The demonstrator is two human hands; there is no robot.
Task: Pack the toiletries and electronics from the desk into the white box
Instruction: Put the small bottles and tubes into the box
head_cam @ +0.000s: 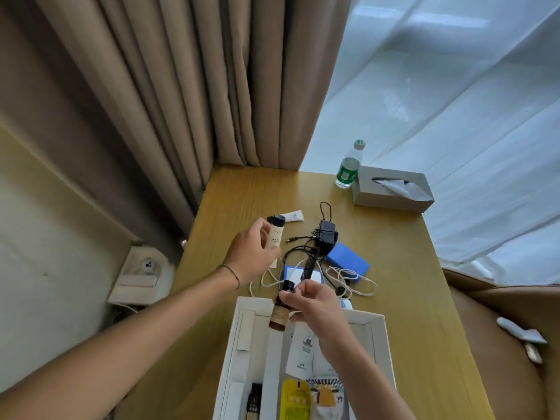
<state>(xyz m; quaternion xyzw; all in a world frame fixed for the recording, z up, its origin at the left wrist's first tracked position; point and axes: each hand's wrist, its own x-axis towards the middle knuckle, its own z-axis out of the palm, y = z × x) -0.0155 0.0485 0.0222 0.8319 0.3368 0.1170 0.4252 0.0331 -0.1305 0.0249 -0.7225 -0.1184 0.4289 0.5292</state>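
My left hand holds a cream bottle with a black cap above the wooden desk. My right hand grips a small brown bottle with a black cap over the far rim of the white box. Inside the box lie a yellow sachet, white printed packets and a dark item. On the desk beyond are a black charger with cable, a black comb, a blue block, a white tube and white cables.
A grey tissue box and a water bottle with a green label stand at the desk's far right. Beige curtains hang behind. A brown chair is at the right, and a wall socket at the left.
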